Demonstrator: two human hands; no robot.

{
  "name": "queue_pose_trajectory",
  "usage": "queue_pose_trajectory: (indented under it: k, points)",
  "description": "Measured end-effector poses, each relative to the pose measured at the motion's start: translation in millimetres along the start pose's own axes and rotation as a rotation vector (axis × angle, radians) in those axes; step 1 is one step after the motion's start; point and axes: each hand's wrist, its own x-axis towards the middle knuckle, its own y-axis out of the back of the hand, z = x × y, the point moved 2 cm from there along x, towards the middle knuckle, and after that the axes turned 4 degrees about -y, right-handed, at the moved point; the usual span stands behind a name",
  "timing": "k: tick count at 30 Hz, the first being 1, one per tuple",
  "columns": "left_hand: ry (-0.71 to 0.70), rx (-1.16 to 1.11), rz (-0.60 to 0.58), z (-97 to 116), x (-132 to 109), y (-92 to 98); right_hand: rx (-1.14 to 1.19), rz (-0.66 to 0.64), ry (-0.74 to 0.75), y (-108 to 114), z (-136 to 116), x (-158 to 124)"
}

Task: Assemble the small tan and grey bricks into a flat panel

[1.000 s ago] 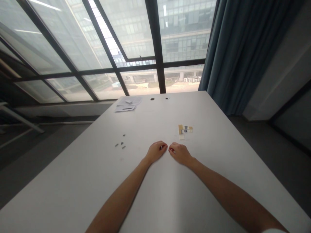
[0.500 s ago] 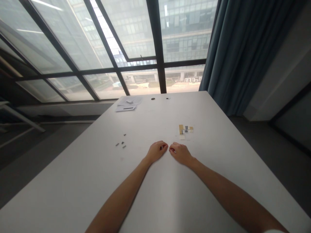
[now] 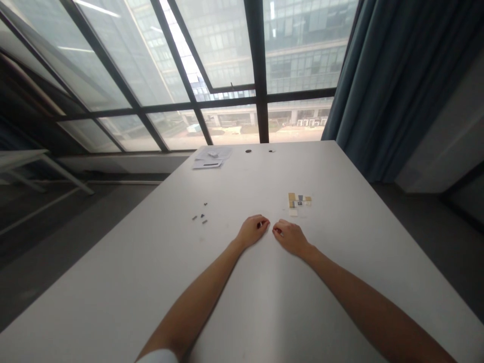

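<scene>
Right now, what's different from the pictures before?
The camera view swung a little left, so everything sits farther right in the picture. A white sleeve now shows on the left arm. I can't see anything picked up or let go. The left hand and right hand stayed close together; the small dark pieces, yellowish pieces and papers stayed put on the table.

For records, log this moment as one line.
left hand: curled, contents unclear; right hand: curled, contents unclear; dark pieces: left of hands; tan pieces: beyond right hand
</scene>
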Motion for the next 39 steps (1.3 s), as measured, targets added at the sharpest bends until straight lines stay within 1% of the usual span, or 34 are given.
queue_pose_trajectory:
  k: [3,5,7,9,11,13,16,18,20,23,27,31,34,39]
  points:
    - [0.048,0.010,0.005,-7,4,12.9,0.004,0.003,0.004,0,1,-1]
    - [0.085,-0.003,-0.043,-15,6,27.6,0.012,0.013,0.011,0,2,-1]
    - [0.124,-0.015,-0.079,-27,6,47.1,0.022,0.024,0.019,-1,4,-2]
    - [0.178,0.006,-0.052,-42,5,71.1,0.037,0.037,0.025,-3,6,-2]
    - [0.244,0.048,0.017,-58,0,97.8,0.050,0.041,0.030,-3,8,-2]
    - [0.348,0.116,0.102,-75,-9,124.8,0.055,0.043,0.034,-3,8,-2]
    - [0.584,0.234,0.291,-99,-28,161.3,0.052,0.044,0.040,-3,8,-3]
    - [0.743,0.306,0.375,-111,-44,178.6,0.055,0.044,0.044,-3,8,-3]
    - [0.854,0.358,0.403,-121,-57,189.4,0.061,0.050,0.045,-3,8,-3]
    - [0.969,0.387,0.369,-133,-72,196.0,0.065,0.050,0.038,-2,8,-3]
    - [1.058,0.377,0.332,-148,-84,193.5,0.068,0.045,0.033,-2,8,-3]
    - [1.098,0.308,0.302,-159,-91,182.1,0.077,0.052,0.042,-2,8,-3]
    - [1.117,0.291,0.306,-163,-94,175.3,0.083,0.053,0.038,-3,8,-3]
    - [1.118,0.283,0.297,-164,-94,172.9,0.086,0.054,0.038,-3,8,-3]
